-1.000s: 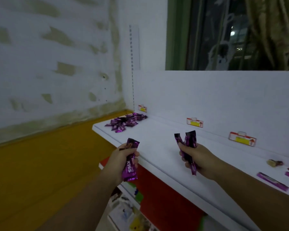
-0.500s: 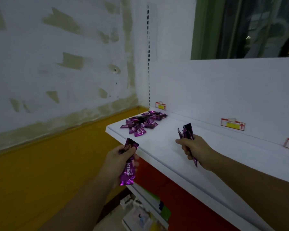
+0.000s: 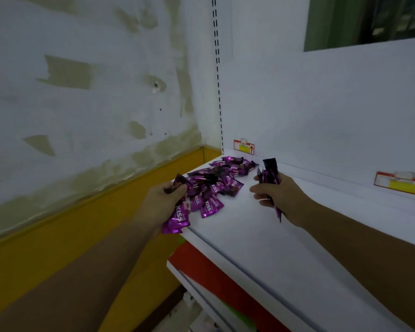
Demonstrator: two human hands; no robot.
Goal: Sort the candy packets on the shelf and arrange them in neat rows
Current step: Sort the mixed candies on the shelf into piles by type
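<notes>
A loose heap of purple "KISS" candy packets (image 3: 222, 180) lies at the left end of the white shelf (image 3: 261, 236), close to the back corner. My left hand (image 3: 162, 204) is at the shelf's left front corner, closed around a purple packet (image 3: 177, 220) that hangs down below the fist, right beside the heap. My right hand (image 3: 277, 196) hovers over the shelf just right of the heap, gripping a small bunch of purple packets (image 3: 270, 171) that stand upright out of the fist.
Price tags are clipped to the white back panel (image 3: 345, 104): one (image 3: 243, 146) behind the heap, another (image 3: 401, 183) at far right. A patchy wall with a yellow base (image 3: 58, 236) stands to the left. Lower shelves with a red front (image 3: 213, 269) lie beneath.
The view has swung left and closer to the heap. Both hands, still holding their packets, have moved left and forward until they flank the pile.
</notes>
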